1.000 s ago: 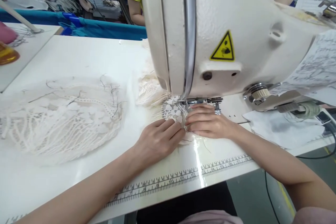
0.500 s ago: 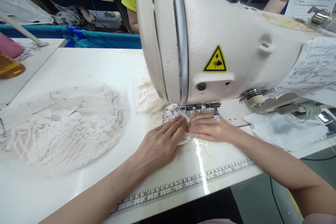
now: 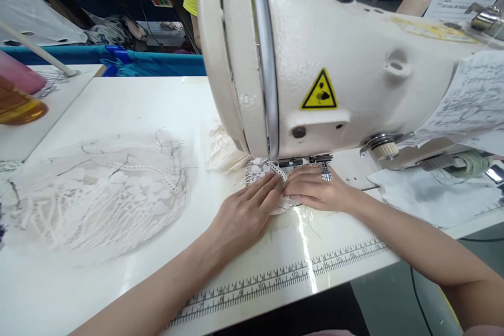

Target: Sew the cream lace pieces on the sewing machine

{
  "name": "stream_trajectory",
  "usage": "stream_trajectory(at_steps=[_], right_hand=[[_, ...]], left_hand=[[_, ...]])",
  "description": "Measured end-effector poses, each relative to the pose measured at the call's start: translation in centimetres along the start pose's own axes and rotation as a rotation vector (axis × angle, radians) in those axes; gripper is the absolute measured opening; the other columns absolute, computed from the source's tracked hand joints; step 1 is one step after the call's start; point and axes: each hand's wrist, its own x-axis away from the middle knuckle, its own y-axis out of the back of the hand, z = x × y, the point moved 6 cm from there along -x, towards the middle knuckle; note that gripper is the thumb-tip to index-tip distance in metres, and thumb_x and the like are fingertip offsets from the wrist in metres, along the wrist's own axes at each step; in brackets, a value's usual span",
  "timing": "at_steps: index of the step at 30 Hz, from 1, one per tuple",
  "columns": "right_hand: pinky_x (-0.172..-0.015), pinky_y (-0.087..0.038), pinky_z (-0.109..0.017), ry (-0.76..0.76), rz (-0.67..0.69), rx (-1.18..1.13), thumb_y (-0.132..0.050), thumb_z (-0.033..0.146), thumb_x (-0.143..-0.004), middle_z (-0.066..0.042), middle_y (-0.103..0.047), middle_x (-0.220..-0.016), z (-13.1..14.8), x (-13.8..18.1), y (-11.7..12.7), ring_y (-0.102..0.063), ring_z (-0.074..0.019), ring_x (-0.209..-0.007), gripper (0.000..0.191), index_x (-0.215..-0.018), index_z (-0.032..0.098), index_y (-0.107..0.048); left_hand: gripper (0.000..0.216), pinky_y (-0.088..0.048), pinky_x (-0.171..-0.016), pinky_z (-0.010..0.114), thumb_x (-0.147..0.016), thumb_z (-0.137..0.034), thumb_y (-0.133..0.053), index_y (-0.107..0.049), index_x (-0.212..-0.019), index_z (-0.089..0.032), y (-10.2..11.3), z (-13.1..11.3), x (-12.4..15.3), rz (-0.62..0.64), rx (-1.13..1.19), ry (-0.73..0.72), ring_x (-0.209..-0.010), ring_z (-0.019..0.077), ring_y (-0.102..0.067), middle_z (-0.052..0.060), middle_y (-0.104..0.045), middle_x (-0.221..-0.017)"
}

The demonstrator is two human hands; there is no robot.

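Note:
Cream lace fabric (image 3: pixel 260 169) with fringe and a dotted trim lies under the needle area of a white sewing machine (image 3: pixel 338 58). My left hand (image 3: pixel 246 207) rests on the lace from the left, fingers stretched out and flat, the tips just in front of the presser foot (image 3: pixel 293 161). From the right, my right hand (image 3: pixel 317 189) lies on the same piece, its fingers straight and close together, right beside the metal parts. The two hands nearly meet at their fingertips. A sheer edge of the lace shows below them. The needle itself is hidden.
Another fringed lace piece (image 3: pixel 102 194) with dark loose threads lies on the left of the table. A printed ruler (image 3: pixel 275 275) runs along the front edge. White cloth (image 3: pixel 433 197) lies at right. Pink and amber thread cones (image 3: pixel 19 102) stand at far left. Co-workers appear behind.
The view has shifted slightly, so the table things appear a little further right. Both hands stay on the lace by the presser foot, almost unmoved.

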Motion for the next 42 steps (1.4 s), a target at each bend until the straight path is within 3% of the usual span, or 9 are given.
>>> stream_trajectory(at_steps=[11,19,32,42], right_hand=[[-0.072,-0.056,-0.028,-0.088,0.042,0.067,-0.049,0.024,-0.093,0.000,-0.072,-0.084,-0.5,0.0,-0.1,-0.068,-0.0111,-0.080,0.015,-0.093,0.020,-0.063],[-0.095,-0.053,-0.031,0.066,-0.072,0.020,-0.057,0.012,-0.087,0.001,-0.074,-0.095,1.5,-0.6,-0.5,-0.067,-0.0115,-0.093,0.011,-0.092,0.019,-0.063],[-0.090,-0.053,-0.033,-0.088,0.023,0.039,-0.057,0.010,-0.086,0.003,-0.071,-0.106,0.9,-0.1,-2.1,-0.064,-0.0140,-0.102,0.022,-0.100,0.026,-0.066],[-0.087,-0.053,-0.033,-0.110,0.030,0.059,-0.054,0.010,-0.088,0.000,-0.071,-0.105,0.3,-0.2,-1.8,-0.064,-0.0147,-0.103,0.022,-0.100,0.024,-0.066]], left_hand=[[0.028,-0.055,-0.092,0.038,-0.091,-0.009,-0.040,-0.057,-0.113,-0.009,0.3,0.1,-0.3,-0.026,0.022,0.009,-0.116,0.0233,-0.058,0.013,-0.065,-0.120],[0.016,-0.060,-0.079,0.032,-0.087,-0.009,-0.046,-0.062,-0.089,-0.011,0.8,0.2,0.1,-0.056,-0.039,0.062,-0.103,0.0232,-0.066,0.014,-0.068,-0.112],[0.025,-0.059,-0.080,0.033,-0.084,-0.006,-0.039,-0.061,-0.094,-0.011,0.6,1.2,0.2,-0.067,-0.060,0.142,-0.101,0.0233,-0.067,0.014,-0.068,-0.113],[0.032,-0.058,-0.084,0.035,-0.088,-0.013,-0.042,-0.059,-0.114,-0.005,0.2,1.2,0.3,-0.045,-0.126,0.148,-0.106,0.0250,-0.064,0.015,-0.065,-0.118]])
